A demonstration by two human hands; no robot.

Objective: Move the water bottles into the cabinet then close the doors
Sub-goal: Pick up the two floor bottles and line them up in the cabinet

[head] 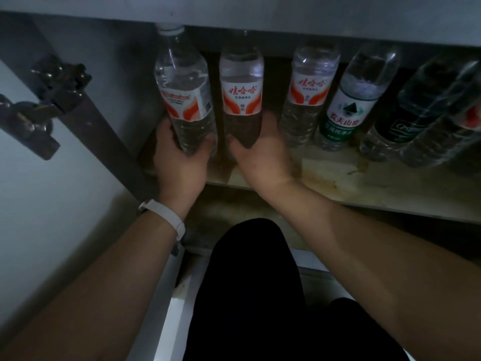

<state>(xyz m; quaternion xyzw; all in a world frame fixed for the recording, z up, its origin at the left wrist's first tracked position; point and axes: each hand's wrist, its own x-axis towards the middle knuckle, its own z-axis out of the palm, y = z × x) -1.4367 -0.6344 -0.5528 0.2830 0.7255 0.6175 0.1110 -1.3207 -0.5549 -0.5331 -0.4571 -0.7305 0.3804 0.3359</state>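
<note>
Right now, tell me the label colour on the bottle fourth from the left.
Green and white, on the fourth bottle; the head view shows it clearly.

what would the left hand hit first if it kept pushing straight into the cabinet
Probably nothing soon: behind the left hand and its bottle the cabinet looks dark and free, though depth to the back wall is unclear.

Dim light; pale wall (52, 191) at left, stained floor (229, 207) below.
</note>
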